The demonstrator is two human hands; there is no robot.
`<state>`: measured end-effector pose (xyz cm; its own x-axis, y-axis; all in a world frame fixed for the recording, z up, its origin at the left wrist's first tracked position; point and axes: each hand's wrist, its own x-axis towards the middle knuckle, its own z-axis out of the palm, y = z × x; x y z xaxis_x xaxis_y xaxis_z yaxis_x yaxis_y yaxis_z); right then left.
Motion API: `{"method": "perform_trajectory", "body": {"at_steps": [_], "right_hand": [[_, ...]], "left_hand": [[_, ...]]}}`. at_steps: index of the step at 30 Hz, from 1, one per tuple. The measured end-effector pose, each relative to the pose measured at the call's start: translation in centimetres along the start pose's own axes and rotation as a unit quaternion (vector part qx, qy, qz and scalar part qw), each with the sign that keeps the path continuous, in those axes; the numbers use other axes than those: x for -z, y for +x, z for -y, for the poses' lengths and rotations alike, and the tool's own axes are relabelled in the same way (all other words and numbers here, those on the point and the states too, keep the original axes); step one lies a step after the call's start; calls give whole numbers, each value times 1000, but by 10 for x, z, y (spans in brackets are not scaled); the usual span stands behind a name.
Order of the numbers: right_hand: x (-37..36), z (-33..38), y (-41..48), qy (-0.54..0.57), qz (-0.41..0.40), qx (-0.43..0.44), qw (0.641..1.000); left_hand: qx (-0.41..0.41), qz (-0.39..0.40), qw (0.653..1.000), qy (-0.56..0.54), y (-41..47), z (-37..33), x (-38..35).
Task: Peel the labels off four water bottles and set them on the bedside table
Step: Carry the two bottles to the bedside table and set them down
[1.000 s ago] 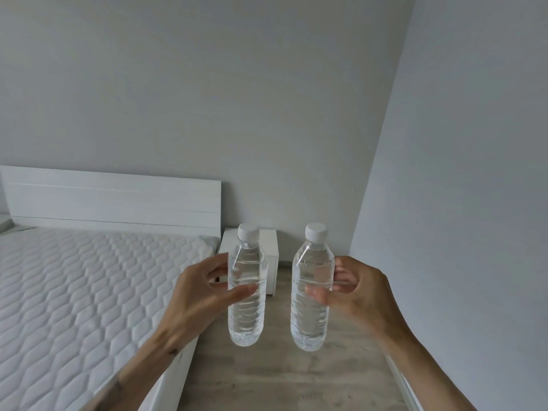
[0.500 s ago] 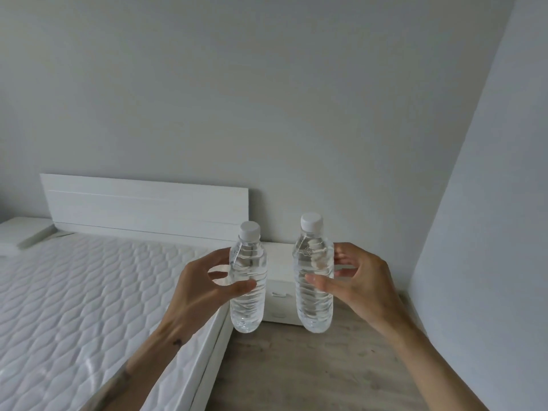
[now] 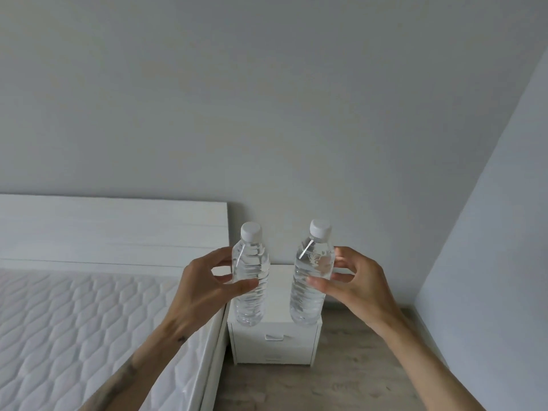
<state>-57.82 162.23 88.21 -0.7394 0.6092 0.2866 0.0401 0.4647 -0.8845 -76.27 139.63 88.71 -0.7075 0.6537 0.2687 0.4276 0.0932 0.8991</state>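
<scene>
While held upright, two bare bottles (image 3: 250,277), one per hand (image 3: 204,287), one bedside table (image 3: 277,341)

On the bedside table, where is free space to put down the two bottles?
The bedside table top shows bare between the two bottles, left bottle and right bottle, back to the wall. Nothing visible crowds it; the parts behind the bottles are hidden.

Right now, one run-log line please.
left hand: holds left bottle | right hand: holds right bottle | labels: off | bedside table: ahead

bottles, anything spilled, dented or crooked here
Nothing stands out. The left bottle and right bottle are capped, full, label-free and roughly upright, one in each hand, above the bedside table. No spill shows.
</scene>
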Motion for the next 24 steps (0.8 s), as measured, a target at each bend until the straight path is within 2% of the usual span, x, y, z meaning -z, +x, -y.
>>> {"method": "perform_trajectory", "body": {"at_steps": [6,13,24], "right_hand": [[-36,-61,126,-12,8,-41,999],[-76,-166,272,-16,49,-56,997],[-157,-319,425,4,60,-108,992]], "left_hand": [[16,15,1000,4,137,68,-4],[56,-6,998,12,277,165,-31],[144,17,989,9,431,334,-88]]}}
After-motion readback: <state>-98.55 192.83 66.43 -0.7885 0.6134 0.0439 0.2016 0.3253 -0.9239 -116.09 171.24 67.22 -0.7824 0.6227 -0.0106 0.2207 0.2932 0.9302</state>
